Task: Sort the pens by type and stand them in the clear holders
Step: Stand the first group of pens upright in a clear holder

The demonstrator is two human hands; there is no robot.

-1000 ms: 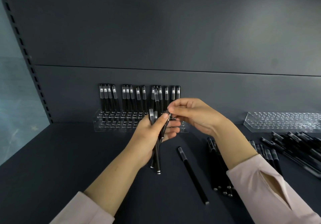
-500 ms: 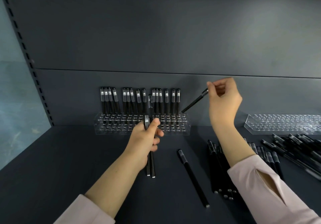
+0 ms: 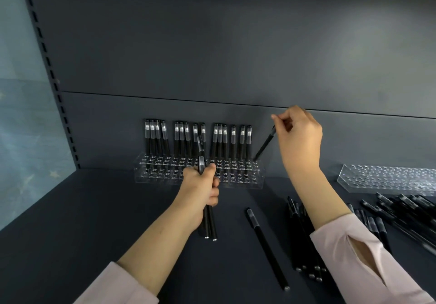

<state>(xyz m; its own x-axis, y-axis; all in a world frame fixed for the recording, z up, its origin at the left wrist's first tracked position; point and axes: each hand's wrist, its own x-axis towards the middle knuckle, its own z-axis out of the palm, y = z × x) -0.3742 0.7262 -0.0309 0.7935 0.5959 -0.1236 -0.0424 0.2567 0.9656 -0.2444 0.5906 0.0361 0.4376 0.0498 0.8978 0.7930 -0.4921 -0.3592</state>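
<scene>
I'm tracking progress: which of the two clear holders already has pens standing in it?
The left holder, mid-picture: a row of black pens stands along its back. The right holder, at the picture's right edge, shows only bare holes.

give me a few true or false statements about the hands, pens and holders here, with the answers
1. The right hand pinches a slim black pen, tilted, its lower end at the right end of the clear plastic holder with pens. True.
2. The left hand holds nothing. False: it grips a bundle of black pens.
3. The second clear plastic holder, far right, is full of pens. False: no pens stand in it.
4. A single black pen lies alone on the dark shelf between the arms. True.
</scene>
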